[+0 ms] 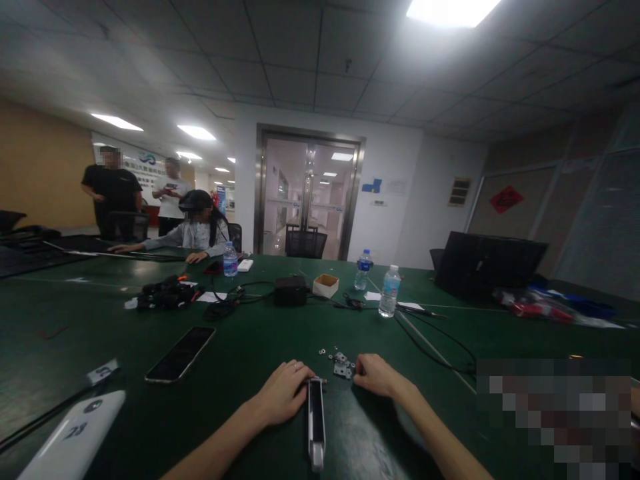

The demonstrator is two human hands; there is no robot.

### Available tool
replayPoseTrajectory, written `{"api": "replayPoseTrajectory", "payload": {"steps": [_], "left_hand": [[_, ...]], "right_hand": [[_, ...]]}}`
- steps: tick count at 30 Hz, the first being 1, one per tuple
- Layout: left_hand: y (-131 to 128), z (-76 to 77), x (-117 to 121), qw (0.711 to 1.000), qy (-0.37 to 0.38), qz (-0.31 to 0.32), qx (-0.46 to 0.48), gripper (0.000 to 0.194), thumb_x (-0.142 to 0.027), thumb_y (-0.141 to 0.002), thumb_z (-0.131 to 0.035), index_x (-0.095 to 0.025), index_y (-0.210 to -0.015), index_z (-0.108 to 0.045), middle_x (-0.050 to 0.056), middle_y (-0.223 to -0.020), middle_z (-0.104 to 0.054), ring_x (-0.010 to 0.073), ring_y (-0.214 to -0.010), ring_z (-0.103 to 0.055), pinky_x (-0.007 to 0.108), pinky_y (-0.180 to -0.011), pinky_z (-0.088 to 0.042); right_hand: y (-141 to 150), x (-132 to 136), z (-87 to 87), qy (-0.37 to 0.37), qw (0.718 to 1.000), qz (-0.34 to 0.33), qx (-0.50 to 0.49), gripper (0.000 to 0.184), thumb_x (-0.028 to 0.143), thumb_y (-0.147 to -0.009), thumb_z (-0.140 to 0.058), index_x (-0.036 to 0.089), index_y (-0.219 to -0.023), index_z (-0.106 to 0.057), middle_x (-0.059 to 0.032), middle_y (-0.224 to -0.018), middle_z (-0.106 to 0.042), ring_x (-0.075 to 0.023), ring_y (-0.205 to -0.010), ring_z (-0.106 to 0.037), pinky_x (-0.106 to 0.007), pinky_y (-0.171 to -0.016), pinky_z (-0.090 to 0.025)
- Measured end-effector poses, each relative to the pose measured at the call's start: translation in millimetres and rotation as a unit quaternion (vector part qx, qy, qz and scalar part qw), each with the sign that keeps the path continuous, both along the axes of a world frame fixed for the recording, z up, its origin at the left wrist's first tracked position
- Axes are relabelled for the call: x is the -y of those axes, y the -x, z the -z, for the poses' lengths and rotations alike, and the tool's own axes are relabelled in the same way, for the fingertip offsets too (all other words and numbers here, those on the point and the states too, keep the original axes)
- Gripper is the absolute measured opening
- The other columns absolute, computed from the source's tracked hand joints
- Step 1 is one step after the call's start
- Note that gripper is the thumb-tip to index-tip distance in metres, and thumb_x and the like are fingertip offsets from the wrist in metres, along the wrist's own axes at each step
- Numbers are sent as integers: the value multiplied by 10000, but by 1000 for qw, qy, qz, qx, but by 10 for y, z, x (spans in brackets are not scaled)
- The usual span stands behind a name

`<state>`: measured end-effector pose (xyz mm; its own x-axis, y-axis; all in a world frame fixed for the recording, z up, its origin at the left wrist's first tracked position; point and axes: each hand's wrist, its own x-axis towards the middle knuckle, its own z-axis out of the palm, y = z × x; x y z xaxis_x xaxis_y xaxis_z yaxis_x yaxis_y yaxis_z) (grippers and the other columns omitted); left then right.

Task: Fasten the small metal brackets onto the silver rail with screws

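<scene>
A long, narrow metal channel (316,427) with a dark inside lies on the green table, its length pointing toward me. My left hand (285,395) is closed around its far end, thumb along the side; a small pin or screw sticks out there to the right. Just beyond is a little heap of small grey metal pieces (343,365), with a few tiny ring-like nuts (322,351) beside it. At the heap's right edge my right hand (375,375) has its fingers curled together. Whatever those fingers pinch is hidden.
A phone (181,355) and a white device marked 28 (75,437) lie to the left. Farther back are a black box (291,291), a small open carton (326,286), water bottles (389,292) and cables. A person in a headset (205,227) sits across the table.
</scene>
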<state>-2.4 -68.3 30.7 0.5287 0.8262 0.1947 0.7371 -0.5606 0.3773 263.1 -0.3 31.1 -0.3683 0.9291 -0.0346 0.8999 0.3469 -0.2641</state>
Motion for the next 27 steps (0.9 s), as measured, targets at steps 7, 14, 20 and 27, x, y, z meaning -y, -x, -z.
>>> {"api": "replayPoseTrajectory", "payload": {"steps": [7,14,20,27], "left_hand": [[-9,-28,14,1000,7,-7,-12,271,-167,-917,-465,-238,-1148,-587,32,-1136,-615,213,-1060,-545,338,-903,-420],[-2,-24,19,1000,2,-5,-1,270,-160,-912,-467,-239,-1136,-595,28,-1114,-620,209,-1030,-553,331,-878,-426],[-3,-22,14,1000,8,-9,-2,253,-176,-916,-468,-234,-1126,-597,29,-1120,-615,206,-1027,-551,327,-875,-428],[-18,-85,55,1000,11,-18,-19,241,-171,-916,-468,-231,-1113,-594,33,-1111,-615,211,-1029,-554,328,-880,-428]], "right_hand": [[-21,8,-1,7,1000,-10,22,160,270,-807,-566,166,-807,-688,-79,-842,-701,-193,-762,-646,-238,-577,-354],[97,102,-43,-55,991,-86,-85,81,217,-780,-553,166,-756,-611,-33,-789,-648,-149,-719,-568,-220,-605,-363],[336,224,10,-50,975,-142,-165,45,166,-728,-590,167,-755,-625,5,-732,-630,-113,-644,-547,-192,-568,-377],[388,230,85,-53,969,-159,-180,77,165,-743,-602,172,-781,-668,4,-733,-654,-113,-650,-579,-187,-576,-416]]}}
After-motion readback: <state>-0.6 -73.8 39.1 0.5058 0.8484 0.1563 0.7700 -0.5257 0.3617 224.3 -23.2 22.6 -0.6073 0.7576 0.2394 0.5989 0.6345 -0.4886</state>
